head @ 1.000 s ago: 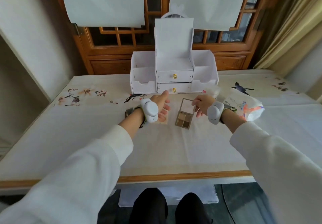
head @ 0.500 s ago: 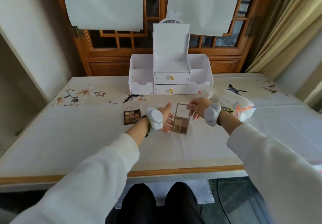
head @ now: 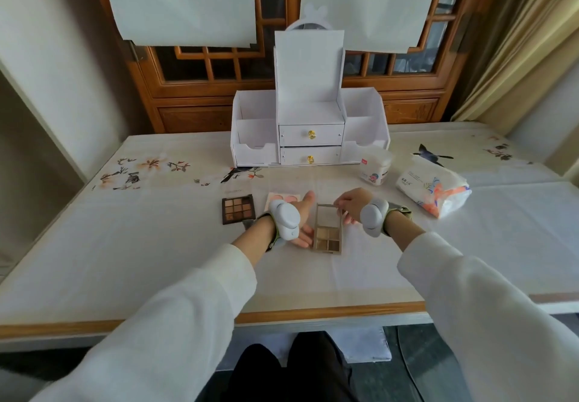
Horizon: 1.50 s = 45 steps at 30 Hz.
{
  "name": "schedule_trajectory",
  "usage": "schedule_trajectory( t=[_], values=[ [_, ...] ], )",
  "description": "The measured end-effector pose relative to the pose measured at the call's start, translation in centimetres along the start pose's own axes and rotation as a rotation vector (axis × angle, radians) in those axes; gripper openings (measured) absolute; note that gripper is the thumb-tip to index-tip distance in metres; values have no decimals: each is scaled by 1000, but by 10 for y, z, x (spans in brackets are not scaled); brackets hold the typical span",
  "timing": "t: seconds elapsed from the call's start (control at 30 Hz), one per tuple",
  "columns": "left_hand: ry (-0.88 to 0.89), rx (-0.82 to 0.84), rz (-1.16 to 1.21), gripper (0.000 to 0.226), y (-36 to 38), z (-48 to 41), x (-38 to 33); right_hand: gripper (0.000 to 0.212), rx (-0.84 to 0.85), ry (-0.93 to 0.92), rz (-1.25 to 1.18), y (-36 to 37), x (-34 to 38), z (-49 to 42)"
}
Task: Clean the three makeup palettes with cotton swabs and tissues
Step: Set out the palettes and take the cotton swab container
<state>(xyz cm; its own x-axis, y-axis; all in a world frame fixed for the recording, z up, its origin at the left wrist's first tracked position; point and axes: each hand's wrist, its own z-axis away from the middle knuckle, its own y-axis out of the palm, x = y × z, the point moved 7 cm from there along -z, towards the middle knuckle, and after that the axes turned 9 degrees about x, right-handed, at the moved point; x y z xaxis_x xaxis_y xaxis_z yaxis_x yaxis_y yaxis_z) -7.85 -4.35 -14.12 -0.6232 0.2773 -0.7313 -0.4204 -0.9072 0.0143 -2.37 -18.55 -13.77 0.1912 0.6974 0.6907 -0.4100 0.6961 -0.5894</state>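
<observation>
The open beige eyeshadow palette (head: 329,238) lies in front of the white drawer organiser (head: 308,110). The left hand (head: 301,215) steadies it with straight fingers. The right hand (head: 352,205) curls its fingers at the lid, and I cannot tell what they hold. Pressing hard could crumble the powders.

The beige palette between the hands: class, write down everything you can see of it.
The beige palette is a rectangular case lying flat on the table, long side pointing away from the person. Its near part holds square pans in beige and brown; its far part is one pale panel. The left hand touches its left edge with straight fingers; the right hand curls at its far right corner, grip unclear.
</observation>
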Motion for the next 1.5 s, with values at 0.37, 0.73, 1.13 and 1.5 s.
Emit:
schedule_trajectory(
  t=[0.37,0.73,1.13,1.5],
  values=[
    [168,-131,-225,16,-2,-6,-64,39,-601,-123,290,-106,19,9],
    [306,-117,-271,21,-4,-39,-83,71,-490,128,227,-128,-18,-28],
    [354,-172,-355,47,-25,-25,-77,55,-548,-3,277,-114,13,-7],
    [560,-269,-490,64,-54,37,-69,51,-218,-374,304,-29,104,45]
  ],
)
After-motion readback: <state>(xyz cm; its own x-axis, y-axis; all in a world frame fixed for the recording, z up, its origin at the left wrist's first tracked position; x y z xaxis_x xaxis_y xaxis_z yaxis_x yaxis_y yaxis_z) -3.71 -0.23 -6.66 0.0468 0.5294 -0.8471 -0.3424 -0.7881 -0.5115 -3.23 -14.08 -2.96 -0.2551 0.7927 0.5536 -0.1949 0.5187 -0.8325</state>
